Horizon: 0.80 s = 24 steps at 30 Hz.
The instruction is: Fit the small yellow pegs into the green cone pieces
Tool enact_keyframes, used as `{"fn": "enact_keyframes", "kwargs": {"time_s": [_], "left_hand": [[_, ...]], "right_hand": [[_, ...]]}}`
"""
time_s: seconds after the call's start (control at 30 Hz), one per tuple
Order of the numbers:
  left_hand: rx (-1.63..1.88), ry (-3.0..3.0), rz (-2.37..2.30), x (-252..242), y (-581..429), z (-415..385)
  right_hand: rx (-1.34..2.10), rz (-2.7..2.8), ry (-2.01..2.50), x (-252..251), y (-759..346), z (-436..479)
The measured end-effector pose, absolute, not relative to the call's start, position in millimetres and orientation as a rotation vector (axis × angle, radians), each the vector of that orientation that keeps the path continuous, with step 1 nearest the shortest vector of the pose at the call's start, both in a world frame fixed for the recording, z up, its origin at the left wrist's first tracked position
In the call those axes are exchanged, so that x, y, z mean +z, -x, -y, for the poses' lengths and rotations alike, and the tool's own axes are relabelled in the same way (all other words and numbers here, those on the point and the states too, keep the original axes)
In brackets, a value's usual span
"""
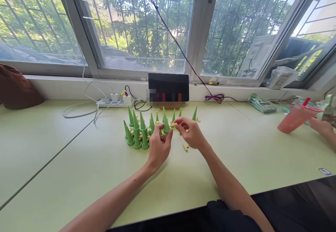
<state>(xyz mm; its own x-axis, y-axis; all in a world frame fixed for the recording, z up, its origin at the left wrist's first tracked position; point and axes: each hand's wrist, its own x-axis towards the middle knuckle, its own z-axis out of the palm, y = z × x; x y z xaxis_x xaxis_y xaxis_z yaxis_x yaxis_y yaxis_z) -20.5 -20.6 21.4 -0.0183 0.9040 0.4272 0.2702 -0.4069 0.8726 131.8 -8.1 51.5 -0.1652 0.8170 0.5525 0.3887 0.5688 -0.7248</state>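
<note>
Head view: person is sitting at a pale green surface (pixel 78 176) under a row of windows, both bare forearms reaching forward. Left hand (pixel 159 145) is curling shut around the lower part of a green cone (pixel 166 122), tip pointing up. Right hand (pixel 192 134) is pinching a small yellow piece (pixel 172 124) between thumb and fingertips, holding it right against the cone's side; whether the two are actually touching is too small to tell. Both are sitting mid-surface, just in front of the hands.

Cluster of cones (pixel 136 135) is standing upright just left of the left hand, with more yellow bits scattered among them. One loose yellow bit (pixel 185 148) is lying on the surface beside the right wrist.

Handling, as I judge it: the cone is looking like light, stiff moulded plastic, smooth and tapered, so it is likely slipping if gripped near the tip; the wide base is offering the surer hold. The yellow piece is tiny and light, wanting a fingertip pinch, and is easily dropped.

Behind: dark tablet (pixel 168 86) is leaning at the sill, power strip (pixel 112 102) to its left. Far right, another person's hand (pixel 321 127) is staying near a pink cup (pixel 296 118).
</note>
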Motion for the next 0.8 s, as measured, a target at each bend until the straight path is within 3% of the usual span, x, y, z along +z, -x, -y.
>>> {"fn": "enact_keyframes", "kwargs": {"time_s": [0.8], "left_hand": [[1.393, -1.651, -1.185, 22.1, 19.1, 22.3]], "right_hand": [[0.58, 1.752, 1.008, 48.9, -133.4, 6.7]]}}
